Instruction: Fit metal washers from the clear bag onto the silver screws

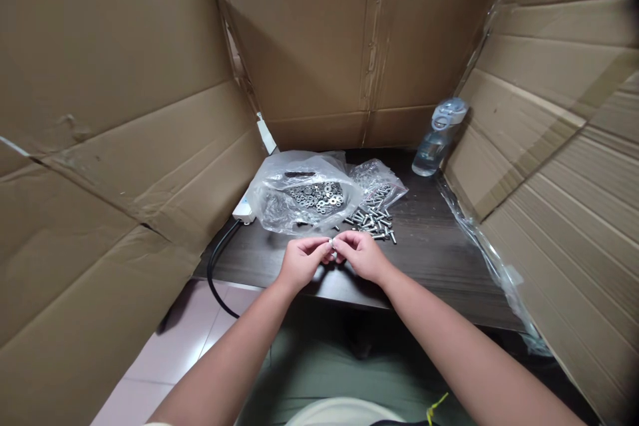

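Many washers [322,198] lie in the larger bag [264,202].

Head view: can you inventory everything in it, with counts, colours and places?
small metal piece: at least one, silvery, pinched in the fingers
washers: many, silver, inside the large bag
large bag: one, translucent, table, left of centre
bolts: many, silver, right of the large bag
small bag: one, clear, behind the loose bolts
bottle: one, clear bluish, back right
power strip: one, white, left of the large bag
cable: one, black, left table edge
cardboard walls: three sides, brown
table: one, dark brown, centre
floor: pinkish, lower left
left hand: one, bare, front table edge
right hand: one, bare, beside it
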Demonstrator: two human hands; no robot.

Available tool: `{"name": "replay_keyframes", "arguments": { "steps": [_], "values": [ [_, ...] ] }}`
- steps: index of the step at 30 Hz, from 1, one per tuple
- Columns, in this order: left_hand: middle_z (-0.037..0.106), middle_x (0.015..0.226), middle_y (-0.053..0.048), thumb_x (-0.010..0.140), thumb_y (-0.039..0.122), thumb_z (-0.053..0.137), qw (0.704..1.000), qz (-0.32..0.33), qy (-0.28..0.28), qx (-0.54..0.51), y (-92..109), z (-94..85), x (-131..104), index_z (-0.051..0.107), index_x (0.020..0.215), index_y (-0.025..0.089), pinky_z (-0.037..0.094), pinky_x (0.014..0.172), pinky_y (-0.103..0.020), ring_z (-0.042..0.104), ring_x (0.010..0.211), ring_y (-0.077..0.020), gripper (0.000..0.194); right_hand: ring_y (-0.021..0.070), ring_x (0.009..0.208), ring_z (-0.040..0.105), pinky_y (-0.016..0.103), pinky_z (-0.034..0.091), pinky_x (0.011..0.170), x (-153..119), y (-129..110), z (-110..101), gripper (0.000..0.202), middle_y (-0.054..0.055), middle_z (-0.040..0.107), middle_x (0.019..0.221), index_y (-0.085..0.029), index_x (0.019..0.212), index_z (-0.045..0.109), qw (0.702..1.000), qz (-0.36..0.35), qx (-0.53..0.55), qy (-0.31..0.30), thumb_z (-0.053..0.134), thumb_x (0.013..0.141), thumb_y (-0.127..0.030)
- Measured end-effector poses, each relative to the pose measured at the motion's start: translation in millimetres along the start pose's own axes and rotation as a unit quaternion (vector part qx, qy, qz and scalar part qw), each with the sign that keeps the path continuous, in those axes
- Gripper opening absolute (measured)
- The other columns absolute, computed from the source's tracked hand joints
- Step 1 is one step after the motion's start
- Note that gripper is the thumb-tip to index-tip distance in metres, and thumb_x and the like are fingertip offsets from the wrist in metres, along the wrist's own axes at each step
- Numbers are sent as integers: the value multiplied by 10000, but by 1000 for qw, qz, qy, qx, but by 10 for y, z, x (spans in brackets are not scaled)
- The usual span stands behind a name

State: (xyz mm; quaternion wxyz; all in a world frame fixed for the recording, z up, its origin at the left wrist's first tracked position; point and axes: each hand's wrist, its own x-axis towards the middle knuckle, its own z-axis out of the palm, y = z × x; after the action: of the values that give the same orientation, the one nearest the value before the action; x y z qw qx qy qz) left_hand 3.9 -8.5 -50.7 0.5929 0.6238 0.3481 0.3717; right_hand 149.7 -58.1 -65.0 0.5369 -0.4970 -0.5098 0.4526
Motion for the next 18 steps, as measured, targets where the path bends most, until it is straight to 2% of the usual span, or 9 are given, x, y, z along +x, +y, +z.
{"name": "replay_keyframes", "arguments": {
  "steps": [3, 5, 8, 11, 15, 18],
  "values": [
    [667, 575, -45, 682, 299, 703, 1000, 8, 12, 19, 7, 23, -17, 726, 836, 97, 487, 524, -225, 591, 514, -127, 255, 99, 453, 482, 216, 386, 465, 11, 1, 19, 371, -2, 552, 519, -149, 665, 590, 997, -1, -73, 23, 473, 852, -447],
    [666, 570, -46, 684, 305, 697, 1000, 9, 16, 24, 11, 33, -22, 726, 838, 96, 490, 520, -227, 595, 512, -130, 261, 90, 416, 442, 210, 356, 435, 15, 7, 21, 411, -16, 503, 465, -155, 619, 556, 995, 1, -84, 45, 453, 858, -473],
    [671, 581, -48, 687, 310, 692, 999, 10, 23, 24, 17, 33, -24, 726, 856, 99, 495, 519, -231, 602, 514, -135, 272, 101, 465, 505, 206, 381, 427, 7, 10, 4, 305, 0, 595, 616, -160, 795, 578, 999, 13, -15, 43, 543, 804, -463],
    [677, 597, -49, 695, 308, 687, 999, 16, 20, 19, 16, 19, -24, 725, 863, 102, 502, 532, -239, 605, 522, -137, 268, 128, 559, 576, 212, 423, 462, -16, -8, -18, 343, 29, 644, 731, -156, 971, 573, 999, 20, 36, 10, 648, 727, -385],
    [677, 598, -51, 705, 294, 683, 999, 21, 10, 29, -14, -4, -18, 725, 857, 101, 504, 546, -241, 607, 534, -138, 249, 117, 528, 563, 209, 418, 469, -36, -47, -13, 262, 27, 631, 667, -132, 887, 609, 1000, 9, 6, 21, 631, 735, -344],
    [680, 628, -53, 721, 281, 669, 998, 47, -1, 50, -41, -10, -13, 727, 851, 112, 498, 549, -237, 601, 541, -133, 221, 97, 465, 514, 195, 376, 429, -31, -48, 2, 251, 9, 594, 591, -136, 779, 609, 999, 8, -43, 23, 552, 801, -380]
  ]
}}
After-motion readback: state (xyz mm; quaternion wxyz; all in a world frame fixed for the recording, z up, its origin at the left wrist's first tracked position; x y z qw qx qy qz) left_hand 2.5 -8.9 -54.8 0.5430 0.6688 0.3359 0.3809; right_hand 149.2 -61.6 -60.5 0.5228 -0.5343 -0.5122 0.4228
